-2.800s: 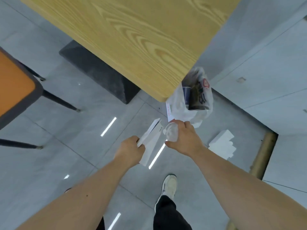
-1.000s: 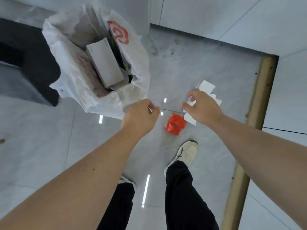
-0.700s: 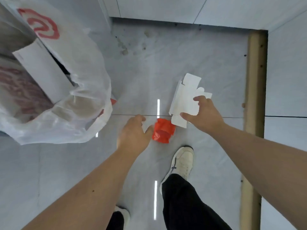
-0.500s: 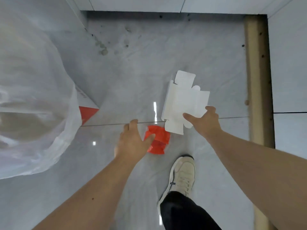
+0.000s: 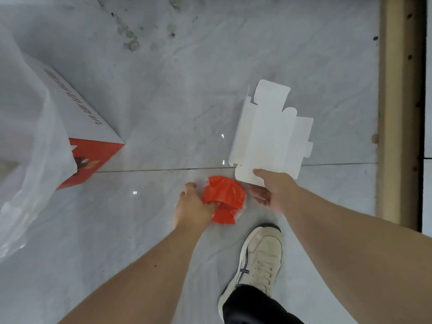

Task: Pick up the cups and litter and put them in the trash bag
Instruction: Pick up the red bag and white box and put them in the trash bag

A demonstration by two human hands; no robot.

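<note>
Grey marbled tile floor (image 5: 163,78), glossy; dirt specks (image 5: 131,40) at 12 o'clock; tan wooden strip (image 5: 395,101) at 3 o'clock.

Glossy grey marble-look floor (image 5: 163,90) reflects ceiling lights beneath a crinkled, shiny red plastic wrapper (image 5: 225,197), matt white flattened cardboard (image 5: 268,136) and a translucent, filmy plastic trash bag (image 5: 28,160).

Single view, head-worn wide-angle camera: looks steeply down from above onto the grey tiled floor (image 5: 163,94), close over both forearms. Left hand (image 5: 195,208) and right hand (image 5: 274,190) sit near frame centre; the wearer's own shoe (image 5: 259,258) shows below; edges bow. No second view shares the scene.
</note>
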